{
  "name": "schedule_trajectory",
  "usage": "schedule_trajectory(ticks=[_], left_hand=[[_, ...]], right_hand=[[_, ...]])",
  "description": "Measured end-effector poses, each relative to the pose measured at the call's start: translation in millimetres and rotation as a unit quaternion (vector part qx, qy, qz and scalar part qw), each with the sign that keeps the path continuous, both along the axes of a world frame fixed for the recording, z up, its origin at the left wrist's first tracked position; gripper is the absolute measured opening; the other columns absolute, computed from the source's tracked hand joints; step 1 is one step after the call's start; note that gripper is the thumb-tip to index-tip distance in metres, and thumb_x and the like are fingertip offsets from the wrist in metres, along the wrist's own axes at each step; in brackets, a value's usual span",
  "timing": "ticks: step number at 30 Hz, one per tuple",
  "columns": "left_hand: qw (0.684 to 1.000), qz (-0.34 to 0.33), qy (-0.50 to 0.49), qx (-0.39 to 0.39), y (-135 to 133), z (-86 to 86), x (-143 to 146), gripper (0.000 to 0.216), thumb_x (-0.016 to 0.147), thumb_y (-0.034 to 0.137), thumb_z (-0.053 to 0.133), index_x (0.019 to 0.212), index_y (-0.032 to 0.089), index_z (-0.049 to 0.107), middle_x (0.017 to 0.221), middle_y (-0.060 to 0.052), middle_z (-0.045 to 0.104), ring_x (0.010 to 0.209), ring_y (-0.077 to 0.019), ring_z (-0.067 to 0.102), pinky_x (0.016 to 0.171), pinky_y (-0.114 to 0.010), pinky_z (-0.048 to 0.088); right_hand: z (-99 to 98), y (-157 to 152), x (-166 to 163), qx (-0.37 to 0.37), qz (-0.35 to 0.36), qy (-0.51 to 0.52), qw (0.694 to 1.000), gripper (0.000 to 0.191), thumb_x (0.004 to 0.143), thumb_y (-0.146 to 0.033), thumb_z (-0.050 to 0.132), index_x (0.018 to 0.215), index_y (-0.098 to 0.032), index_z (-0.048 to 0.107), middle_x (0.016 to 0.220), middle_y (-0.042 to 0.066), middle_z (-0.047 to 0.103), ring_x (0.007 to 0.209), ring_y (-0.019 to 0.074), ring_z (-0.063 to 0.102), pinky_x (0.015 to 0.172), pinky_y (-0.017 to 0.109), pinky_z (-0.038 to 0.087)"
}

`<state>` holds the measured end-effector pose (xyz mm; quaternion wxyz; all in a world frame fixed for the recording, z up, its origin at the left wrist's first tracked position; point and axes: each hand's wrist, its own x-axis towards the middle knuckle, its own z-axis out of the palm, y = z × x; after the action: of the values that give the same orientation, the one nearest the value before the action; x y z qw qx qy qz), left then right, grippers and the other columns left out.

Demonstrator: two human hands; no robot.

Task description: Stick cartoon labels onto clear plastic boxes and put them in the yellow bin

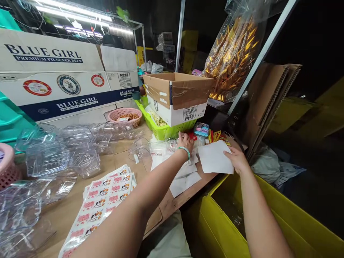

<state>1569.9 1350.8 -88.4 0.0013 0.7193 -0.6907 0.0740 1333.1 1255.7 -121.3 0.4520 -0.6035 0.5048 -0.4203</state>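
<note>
My right hand (237, 159) pinches the edge of a white paper sheet (216, 157) between thumb and fingers, above the table's right edge. Farther forward, my left hand (186, 141), with a pale green bangle on the wrist, bends its fingers down among small clear plastic packets (172, 144) beside the green basket (161, 133). What lies under those fingers is too small to make out. More white sheets (185, 182) lie below my left wrist. Near the left hand are a small clear box with pink and blue contents (201, 129) and yellow-and-red packets (216, 136).
Clear plastic boxes (48, 157) crowd the left of the table, behind sticker sheets (107, 197). A cardboard box (177, 96) rests on the green basket, near a pink basket (125, 115). Below right stands an open yellow bin (223, 218); a bag of gold pieces (233, 53) is behind.
</note>
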Motion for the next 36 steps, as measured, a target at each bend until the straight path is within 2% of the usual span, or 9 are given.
schedule_trajectory(ticks=[7, 11, 15, 21, 25, 29, 32, 34, 36], left_hand=[[0.998, 0.006, 0.013, 0.054, -20.7, 14.1, 50.6, 0.071, 0.069, 0.037, 0.068, 0.135, 0.024, 0.047, 0.133, -0.016, 0.051, 0.124, -0.0371, 0.035, 0.104, -0.068, 0.015], [0.996, -0.035, 0.004, 0.083, -29.2, 6.0, 37.7, 0.089, 0.06, 0.026, 0.076, 0.141, 0.032, 0.038, 0.144, -0.011, 0.041, 0.134, -0.0363, 0.024, 0.108, -0.065, 0.009], [0.994, -0.046, -0.004, 0.101, -38.8, 3.2, 28.9, 0.07, 0.066, 0.015, 0.07, 0.132, 0.029, 0.051, 0.139, -0.013, 0.048, 0.13, -0.0336, 0.034, 0.108, -0.063, 0.008], [0.995, -0.058, 0.004, 0.08, -35.3, 27.7, 56.0, 0.074, 0.065, 0.024, 0.074, 0.133, 0.022, 0.047, 0.134, -0.015, 0.05, 0.12, -0.0307, 0.047, 0.1, -0.049, 0.036], [0.995, -0.068, 0.012, 0.069, -21.6, 34.8, 49.2, 0.065, 0.071, 0.022, 0.07, 0.132, 0.024, 0.048, 0.138, -0.012, 0.049, 0.128, -0.0298, 0.04, 0.107, -0.053, 0.026], [0.983, -0.119, 0.123, -0.066, 45.1, 19.8, 17.8, 0.064, 0.076, 0.025, 0.067, 0.136, 0.018, 0.044, 0.145, -0.016, 0.04, 0.138, -0.0321, 0.027, 0.112, -0.058, 0.014], [0.899, -0.196, 0.372, -0.125, 136.2, -2.9, -12.4, 0.055, 0.08, 0.037, 0.064, 0.128, 0.013, 0.052, 0.127, -0.018, 0.057, 0.118, -0.025, 0.053, 0.103, -0.038, 0.039], [0.819, -0.251, 0.513, -0.062, 202.3, -18.8, -28.7, 0.044, 0.08, 0.041, 0.064, 0.117, 0.016, 0.06, 0.11, -0.013, 0.066, 0.1, -0.0197, 0.063, 0.09, -0.027, 0.048], [0.786, -0.228, 0.575, -0.004, 262.7, -31.2, -35.0, 0.032, 0.079, 0.043, 0.065, 0.096, 0.016, 0.068, 0.091, -0.011, 0.07, 0.084, -0.0184, 0.065, 0.079, -0.024, 0.05]], right_hand=[[-7.4, 18.6, 1.6, 0.03, 0.076, -0.014, 0.997, 0.053, 0.056, -0.039, 0.076, 0.102, -0.016, 0.064, 0.085, 0.007, 0.073, 0.068, 0.0203, 0.067, 0.058, 0.029, 0.053], [-14.7, 13.0, 32.8, 0.021, 0.098, 0.011, 0.995, 0.047, 0.06, -0.034, 0.075, 0.101, -0.015, 0.065, 0.083, 0.007, 0.073, 0.069, 0.0206, 0.067, 0.06, 0.03, 0.054], [-22.0, 8.0, 55.3, 0.004, 0.111, 0.059, 0.992, 0.04, 0.065, -0.029, 0.072, 0.102, -0.016, 0.066, 0.084, 0.008, 0.073, 0.07, 0.021, 0.068, 0.064, 0.033, 0.055], [-28.2, 3.0, 86.7, -0.034, 0.104, 0.151, 0.982, 0.035, 0.071, -0.022, 0.065, 0.105, -0.014, 0.064, 0.086, 0.009, 0.072, 0.075, 0.0218, 0.068, 0.07, 0.035, 0.054], [-17.0, 6.7, 112.6, -0.102, 0.074, 0.227, 0.966, 0.036, 0.067, -0.017, 0.067, 0.103, -0.015, 0.065, 0.099, 0.014, 0.068, 0.095, 0.028, 0.064, 0.084, 0.04, 0.049], [0.9, 30.0, 116.9, -0.205, 0.029, 0.268, 0.941, 0.039, 0.076, -0.022, 0.06, 0.114, -0.012, 0.059, 0.122, 0.023, 0.053, 0.122, 0.0364, 0.044, 0.1, 0.054, 0.031], [3.4, 66.2, 124.6, -0.365, -0.006, 0.223, 0.904, 0.037, 0.081, -0.029, 0.058, 0.115, -0.014, 0.059, 0.122, 0.019, 0.054, 0.121, 0.0348, 0.043, 0.102, 0.056, 0.028], [-2.3, 107.1, 140.0, -0.432, 0.08, 0.151, 0.886, 0.029, 0.084, -0.03, 0.057, 0.109, -0.017, 0.062, 0.11, 0.014, 0.061, 0.109, 0.0288, 0.053, 0.098, 0.049, 0.037], [-11.2, 160.2, 161.3, -0.419, 0.272, 0.091, 0.861, 0.022, 0.088, -0.029, 0.054, 0.106, -0.02, 0.063, 0.101, 0.009, 0.066, 0.1, 0.0227, 0.059, 0.092, 0.04, 0.046]])
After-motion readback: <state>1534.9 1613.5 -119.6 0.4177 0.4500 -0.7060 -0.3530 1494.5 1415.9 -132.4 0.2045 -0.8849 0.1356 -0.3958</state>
